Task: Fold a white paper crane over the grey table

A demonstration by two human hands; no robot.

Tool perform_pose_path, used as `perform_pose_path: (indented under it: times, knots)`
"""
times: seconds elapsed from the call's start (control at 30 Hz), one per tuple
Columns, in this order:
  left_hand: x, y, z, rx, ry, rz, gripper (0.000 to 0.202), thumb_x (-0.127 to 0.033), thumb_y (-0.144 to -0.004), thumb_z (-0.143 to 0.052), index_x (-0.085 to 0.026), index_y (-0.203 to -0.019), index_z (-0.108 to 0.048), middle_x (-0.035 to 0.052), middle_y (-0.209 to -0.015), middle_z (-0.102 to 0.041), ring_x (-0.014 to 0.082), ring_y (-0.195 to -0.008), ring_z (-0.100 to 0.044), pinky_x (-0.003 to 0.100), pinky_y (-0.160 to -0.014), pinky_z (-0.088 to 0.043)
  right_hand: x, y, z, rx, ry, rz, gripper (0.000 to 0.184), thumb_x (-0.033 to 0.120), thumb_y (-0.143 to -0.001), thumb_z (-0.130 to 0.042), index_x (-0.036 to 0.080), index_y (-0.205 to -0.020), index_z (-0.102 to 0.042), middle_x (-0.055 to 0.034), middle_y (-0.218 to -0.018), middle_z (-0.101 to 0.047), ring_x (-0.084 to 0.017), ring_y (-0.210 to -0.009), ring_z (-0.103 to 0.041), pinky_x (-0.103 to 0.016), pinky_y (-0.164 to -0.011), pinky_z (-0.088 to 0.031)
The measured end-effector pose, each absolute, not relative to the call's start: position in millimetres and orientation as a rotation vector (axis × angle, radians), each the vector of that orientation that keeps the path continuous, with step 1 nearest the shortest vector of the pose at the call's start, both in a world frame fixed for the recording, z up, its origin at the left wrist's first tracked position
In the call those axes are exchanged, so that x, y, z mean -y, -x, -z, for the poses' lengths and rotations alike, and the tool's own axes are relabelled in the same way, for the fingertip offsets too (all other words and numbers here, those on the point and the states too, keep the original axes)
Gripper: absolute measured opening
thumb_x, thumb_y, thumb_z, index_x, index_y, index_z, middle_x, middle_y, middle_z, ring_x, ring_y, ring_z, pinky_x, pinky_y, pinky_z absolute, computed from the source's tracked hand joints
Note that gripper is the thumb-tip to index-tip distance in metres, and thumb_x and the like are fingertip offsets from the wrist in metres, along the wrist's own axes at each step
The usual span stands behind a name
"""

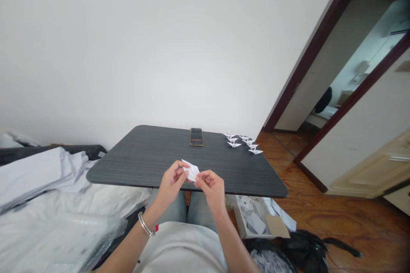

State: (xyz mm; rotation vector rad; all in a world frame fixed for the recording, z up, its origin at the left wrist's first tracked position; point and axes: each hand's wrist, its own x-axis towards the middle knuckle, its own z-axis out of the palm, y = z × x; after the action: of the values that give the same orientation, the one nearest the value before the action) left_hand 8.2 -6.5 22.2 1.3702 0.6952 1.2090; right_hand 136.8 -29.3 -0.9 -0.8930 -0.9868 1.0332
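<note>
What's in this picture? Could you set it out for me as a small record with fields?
Left hand: holds one side of a folded white paper; silver bangle on the wrist
Right hand: holds the other side of the same paper
Surface: dark grey table
On the table: white paper cranes in a loose group; small dark rectangular object
Nearby: cardboard box holding paper scraps; black plastic bag; bubble wrap
</note>
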Motion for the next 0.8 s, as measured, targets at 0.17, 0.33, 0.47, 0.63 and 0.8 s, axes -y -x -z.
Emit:
perform_pose_path:
  times: [0.17, 0.33, 0.47, 0.63, 0.8]
  knots:
    - [7.1, -7.7, -20.5, -0.721, -1.406, -1.261, 0.018, -0.029, -0.079, -0.053, -0.015, -0.088, -0.047, 0.0011, -0.069, -0.064, 0.0112, -0.059, -0.057, 0.024, -0.061, -0.047, 29.8, -136.7, 0.9, 0.976, 0.858, -1.041, 0.02, 0.023, -0.065, -0.069, 0.016, -0.077, -0.055, 0.002, -0.06, -0.061, -0.01, -0.051, -0.057, -0.022, -0.051, -0.048]
    - [5.0, -9.7, -19.5, -0.739, -1.313, -1.409, 0.024, -0.026, -0.077, -0.056, -0.019, -0.092, -0.04, -0.0029, -0.064, -0.061, 0.0113, -0.058, -0.058, 0.023, -0.059, -0.046, 30.2, -136.2, 1.9, 0.982, 0.84, -1.055, 0.023, 0.022, -0.065, -0.069, 0.018, -0.081, -0.053, 0.0052, -0.056, -0.057, -0.01, -0.05, -0.057, -0.021, -0.05, -0.048]
    - [4.2, -11.3, -22.4, -0.758, -1.239, -1.387, 0.046, -0.019, -0.064, -0.068, -0.021, -0.096, -0.035, -0.0033, -0.067, -0.063, 0.0119, -0.06, -0.06, 0.022, -0.059, -0.046, 31.5, -134.8, 1.6, 1.035, 0.853, -1.043, 0.022, 0.022, -0.066, -0.067, 0.018, -0.082, -0.053, 0.0062, -0.054, -0.055, -0.01, -0.048, -0.057, -0.02, -0.049, -0.046]
    - [6.4, -12.4, -27.4, -0.846, -1.205, -1.36, 0.046, -0.021, -0.062, -0.07, -0.02, -0.096, -0.038, -0.003, -0.063, -0.064, 0.0128, -0.055, -0.061, 0.021, -0.054, -0.044, 32.3, -134.5, 0.2, 1.046, 0.874, -1.026, 0.023, 0.022, -0.066, -0.067, 0.017, -0.084, -0.054, 0.0069, -0.052, -0.054, -0.01, -0.046, -0.055, -0.02, -0.048, -0.044]
    - [7.6, -12.2, -28.6, -0.839, -1.211, -1.397, 0.043, -0.022, -0.064, -0.068, -0.019, -0.095, -0.039, -0.0024, -0.062, -0.065, 0.0126, -0.053, -0.061, 0.021, -0.053, -0.045, 31.1, -135.3, 0.8, 1.022, 0.969, -1.07, 0.019, 0.03, -0.066, -0.068, 0.014, -0.071, -0.059, 0.0025, -0.05, -0.058, -0.009, -0.042, -0.053, -0.021, -0.045, -0.043]
